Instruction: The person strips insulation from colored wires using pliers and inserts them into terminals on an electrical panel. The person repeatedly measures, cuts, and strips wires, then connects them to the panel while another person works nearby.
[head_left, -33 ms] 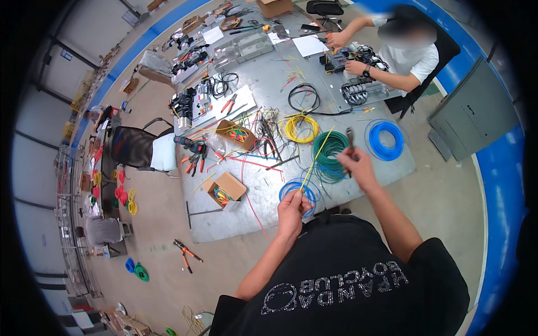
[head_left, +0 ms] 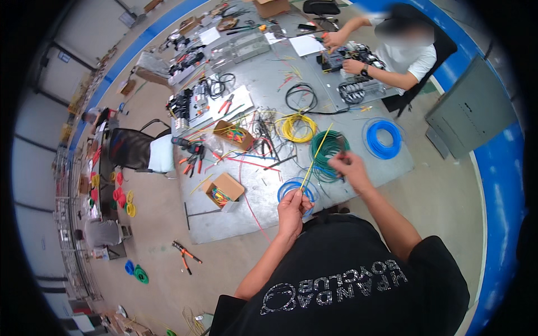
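Observation:
My left hand [head_left: 293, 207] is closed on a thin yellow wire [head_left: 318, 152], which sticks up and slightly right from the fingers. My right hand [head_left: 351, 169] grips a dark hand tool [head_left: 341, 143], pointing up. Its exact kind is blurred. The tool is to the right of the wire, apart from it. Beneath the tool lies a coil of green wire [head_left: 321, 163]. A coil of blue wire [head_left: 283, 191] rests on the table just behind my left hand, partly hidden by it.
On the grey table [head_left: 263, 213] are a yellow wire coil [head_left: 298, 127], another blue coil [head_left: 384, 139], open cardboard boxes [head_left: 231, 185] of small coloured parts, and pliers [head_left: 193, 163]. Across it a person [head_left: 406, 59] handles wired components. An orange-handled tool [head_left: 186, 256] lies on the floor.
My right hand has shifted a little left with the tool, closer to the yellow wire. My left hand holds the wire in nearly the same place.

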`<state>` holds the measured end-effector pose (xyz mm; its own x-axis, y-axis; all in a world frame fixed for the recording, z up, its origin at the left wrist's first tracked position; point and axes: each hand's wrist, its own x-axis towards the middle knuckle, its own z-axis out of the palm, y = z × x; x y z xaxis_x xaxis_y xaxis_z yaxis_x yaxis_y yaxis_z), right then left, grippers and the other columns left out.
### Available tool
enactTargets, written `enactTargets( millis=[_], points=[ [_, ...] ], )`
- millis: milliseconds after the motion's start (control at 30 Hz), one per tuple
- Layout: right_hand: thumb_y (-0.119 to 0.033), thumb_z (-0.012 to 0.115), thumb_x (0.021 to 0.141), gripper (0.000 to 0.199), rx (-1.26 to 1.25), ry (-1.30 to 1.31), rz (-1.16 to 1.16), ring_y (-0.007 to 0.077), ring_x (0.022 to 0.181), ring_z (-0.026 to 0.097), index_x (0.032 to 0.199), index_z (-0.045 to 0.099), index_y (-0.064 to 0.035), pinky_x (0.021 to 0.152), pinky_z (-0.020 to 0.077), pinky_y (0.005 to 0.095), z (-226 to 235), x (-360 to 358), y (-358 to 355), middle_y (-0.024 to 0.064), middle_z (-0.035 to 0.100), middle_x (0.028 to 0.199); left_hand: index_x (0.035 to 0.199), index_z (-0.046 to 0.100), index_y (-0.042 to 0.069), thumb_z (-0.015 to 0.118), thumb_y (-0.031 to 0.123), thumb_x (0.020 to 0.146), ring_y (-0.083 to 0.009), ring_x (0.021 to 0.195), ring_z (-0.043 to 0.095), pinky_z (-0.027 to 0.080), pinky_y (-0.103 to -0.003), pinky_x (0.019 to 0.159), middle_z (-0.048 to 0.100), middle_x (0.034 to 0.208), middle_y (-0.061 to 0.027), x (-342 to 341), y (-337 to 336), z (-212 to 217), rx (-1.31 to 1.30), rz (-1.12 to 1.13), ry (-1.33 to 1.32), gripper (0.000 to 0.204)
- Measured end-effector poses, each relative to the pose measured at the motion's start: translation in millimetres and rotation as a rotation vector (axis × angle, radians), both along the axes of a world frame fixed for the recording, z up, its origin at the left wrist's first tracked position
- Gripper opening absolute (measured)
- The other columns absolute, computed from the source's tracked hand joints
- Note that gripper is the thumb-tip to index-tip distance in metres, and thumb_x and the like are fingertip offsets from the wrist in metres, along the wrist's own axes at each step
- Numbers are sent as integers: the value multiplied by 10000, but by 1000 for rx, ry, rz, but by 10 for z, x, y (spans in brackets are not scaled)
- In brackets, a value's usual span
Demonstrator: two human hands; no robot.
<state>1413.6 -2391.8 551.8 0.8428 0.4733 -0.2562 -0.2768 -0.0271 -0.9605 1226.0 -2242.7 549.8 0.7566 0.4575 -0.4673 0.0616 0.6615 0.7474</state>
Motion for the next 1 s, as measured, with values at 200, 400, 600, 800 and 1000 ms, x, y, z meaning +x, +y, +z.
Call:
enactTargets(
  millis=[200,400,600,800,1000],
  points=[
    [-191,786,879,205,78,179,62,56,612,539,946,691,-22,553,432,234,-188,-441,459,-29,610,735,1194,642,-22,554,158,1051,-132,691,632,608,-347,784,653,835,-46,-53,-80,-107,-100,-113,12,246],
    [-213,771,900,181,117,403,140,75,638,572,956,684,-65,579,483,258,-218,-479,423,-32,608,775,1360,557,-43,560,133,1040,-152,817,687,600,-376,881,679,952,-67,-264,103,-59,-193,-394,-95,366],
    [-221,770,908,194,164,515,144,86,653,603,950,622,-103,606,524,281,-205,-591,411,-24,627,800,1486,421,-58,608,47,994,-233,945,719,586,-361,885,682,1040,-116,-411,313,76,144,-620,-156,537],
    [-224,775,906,215,146,516,115,107,651,614,953,607,-96,613,538,297,-193,-673,492,-11,629,798,1395,516,-73,586,42,1007,-248,956,729,594,-367,845,702,1010,-147,-529,419,51,263,-626,-148,411],
    [-237,772,909,222,144,503,115,114,656,605,945,607,-93,612,536,303,-72,-776,509,-9,609,793,1098,639,-58,608,62,999,-212,756,719,605,-346,748,712,860,-136,-568,511,-51,240,-599,-134,158]
  ],
)
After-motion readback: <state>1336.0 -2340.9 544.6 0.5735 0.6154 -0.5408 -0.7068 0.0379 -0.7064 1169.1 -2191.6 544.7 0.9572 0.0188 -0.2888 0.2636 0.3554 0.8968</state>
